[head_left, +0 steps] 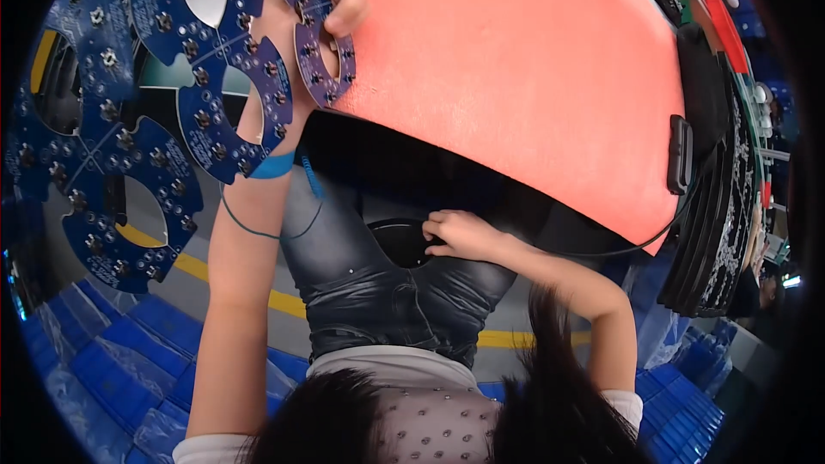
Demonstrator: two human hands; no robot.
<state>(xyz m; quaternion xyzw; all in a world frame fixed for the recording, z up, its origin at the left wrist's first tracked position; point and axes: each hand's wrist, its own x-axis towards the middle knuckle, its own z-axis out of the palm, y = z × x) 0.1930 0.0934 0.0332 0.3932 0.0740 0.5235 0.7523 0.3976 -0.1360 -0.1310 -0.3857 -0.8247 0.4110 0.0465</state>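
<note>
A seated person, viewed from their own head, raises the left hand at about 11 o'clock, over the near left corner of a bright orange-pink worktop that fills the view from 12 to 3 o'clock. This hand carries dark blue circuit boards, at 10 o'clock, cut into rings and dotted with small components. Whether the boards are all joined cannot be told. Its fingers bend round the rightmost board's edge, closed on it; the thumb is hidden. Held by that edge, the boards hang clear of the worktop, probably so that their component faces are not rubbed.

A blue wrist strap circles the left wrist, with a thin cord looping below; it is likely worn against static.

The right hand, just off centre towards 4 o'clock, lies low over the jeans, perhaps simply at rest. Its fingers are loosely curled, with a gap between thumb and forefinger and nothing visible between them. The fingertips are beside a dark rounded shape; contact is unclear.

A black device sits at the worktop's edge, near 3 o'clock. Blue crates spread at 8 o'clock.
</note>
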